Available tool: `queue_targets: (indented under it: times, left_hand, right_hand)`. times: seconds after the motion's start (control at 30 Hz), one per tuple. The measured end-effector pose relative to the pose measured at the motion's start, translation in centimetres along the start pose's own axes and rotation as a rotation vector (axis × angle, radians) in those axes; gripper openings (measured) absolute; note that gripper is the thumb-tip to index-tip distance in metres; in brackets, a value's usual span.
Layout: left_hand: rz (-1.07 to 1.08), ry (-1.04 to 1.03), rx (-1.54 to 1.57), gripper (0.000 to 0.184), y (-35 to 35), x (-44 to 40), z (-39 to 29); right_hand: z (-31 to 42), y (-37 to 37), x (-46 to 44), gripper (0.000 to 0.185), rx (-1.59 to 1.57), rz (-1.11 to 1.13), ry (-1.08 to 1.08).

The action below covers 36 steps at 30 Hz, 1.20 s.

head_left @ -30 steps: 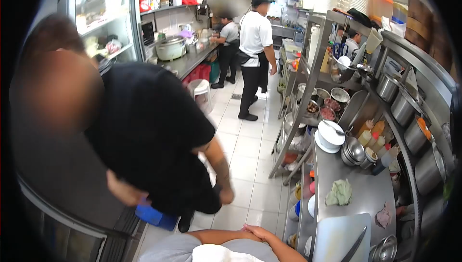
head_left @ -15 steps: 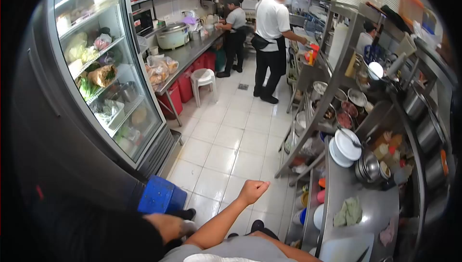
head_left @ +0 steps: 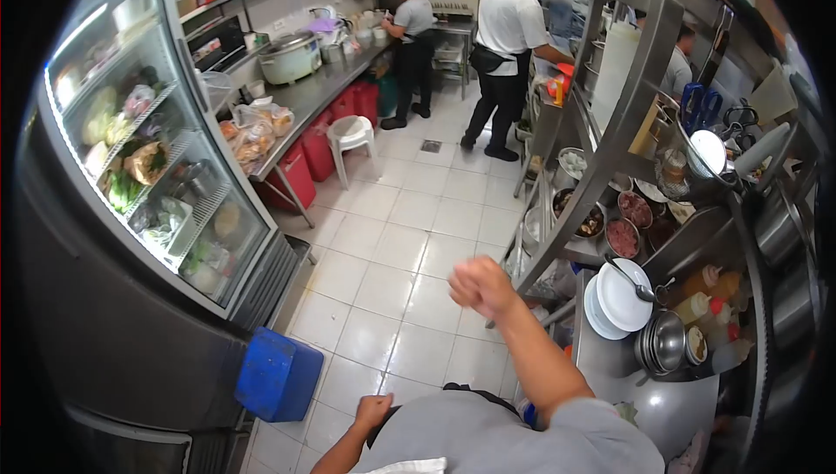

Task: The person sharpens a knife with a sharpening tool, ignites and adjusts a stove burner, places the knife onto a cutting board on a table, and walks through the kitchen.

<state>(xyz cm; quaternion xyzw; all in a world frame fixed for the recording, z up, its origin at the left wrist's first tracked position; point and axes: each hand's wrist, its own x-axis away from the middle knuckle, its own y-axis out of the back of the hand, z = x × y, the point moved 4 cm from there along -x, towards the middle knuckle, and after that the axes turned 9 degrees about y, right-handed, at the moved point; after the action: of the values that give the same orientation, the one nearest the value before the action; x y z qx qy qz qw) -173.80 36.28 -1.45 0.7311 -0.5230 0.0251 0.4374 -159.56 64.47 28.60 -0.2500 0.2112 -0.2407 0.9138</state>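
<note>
My right hand (head_left: 483,287) is raised in front of me over the tiled floor (head_left: 396,300), its fingers curled into a loose fist. Nothing shows in it. It is nearest to the metal shelf rack (head_left: 585,169) on the right and is apart from it. Low beside my body, my left hand (head_left: 374,409) is closed too, with no object visible in it. To its left a blue bin (head_left: 279,374) stands on the floor, not touched by the hand.
A glass-door fridge (head_left: 165,152) lines the left. Beyond it are a steel counter (head_left: 326,77) and a white stool (head_left: 352,138). Two people (head_left: 505,30) (head_left: 411,38) stand ahead. White plates (head_left: 623,293) and metal bowls (head_left: 666,339) sit on the right-hand counter.
My right hand has swung up and forward into view, while my left has dropped back to my side. A dark-sleeved person at lower left is gone from view. The kitchen appears closer.
</note>
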Motion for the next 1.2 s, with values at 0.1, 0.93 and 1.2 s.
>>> queue_targets:
  times: [0.1,0.93,1.2]
  left_hand:
    - [-0.253,-0.042,0.246,0.044,3.1,2.3,-4.4]
    - [-0.361,-1.734,0.308,0.041,39.9,-8.1,-33.1]
    - [-0.225,-1.926,0.43,0.038,40.6,-18.0,-42.2]
  right_hand:
    - [-2.3,1.3,-8.0,0.048,-0.15,0.047,-0.129]
    - [-22.8,14.8,-18.5,0.043,1.085,0.181,-0.673]
    - [-25.9,26.5,-10.0,0.046,1.293,-0.07,-0.614]
